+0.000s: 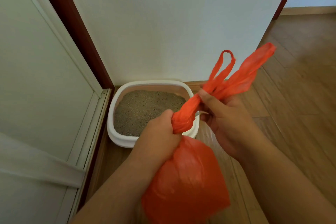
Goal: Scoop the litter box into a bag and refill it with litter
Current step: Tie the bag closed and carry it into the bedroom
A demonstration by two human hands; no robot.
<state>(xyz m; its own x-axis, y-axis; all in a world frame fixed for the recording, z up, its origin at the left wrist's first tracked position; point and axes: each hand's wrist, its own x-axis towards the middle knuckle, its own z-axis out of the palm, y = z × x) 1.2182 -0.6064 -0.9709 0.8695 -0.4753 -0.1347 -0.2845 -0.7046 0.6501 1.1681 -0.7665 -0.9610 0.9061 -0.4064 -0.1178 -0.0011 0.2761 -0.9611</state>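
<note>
— Head view: why is the orange bag (185,183) held that way?

— Left hand (160,136) clamps its twisted neck so nothing spills; right hand (225,122) grips the handles (236,78), probably for knotting. It hangs just before the litter box (116,132) on the floor (300,96).

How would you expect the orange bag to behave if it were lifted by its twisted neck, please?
The orange bag is probably floppy: its thin plastic wrinkles and its handles stick out loosely above the right hand. It likely has some weight, since the bottom bulges below the left hand. The film looks smooth, so the neck could slip through loose fingers.
</note>
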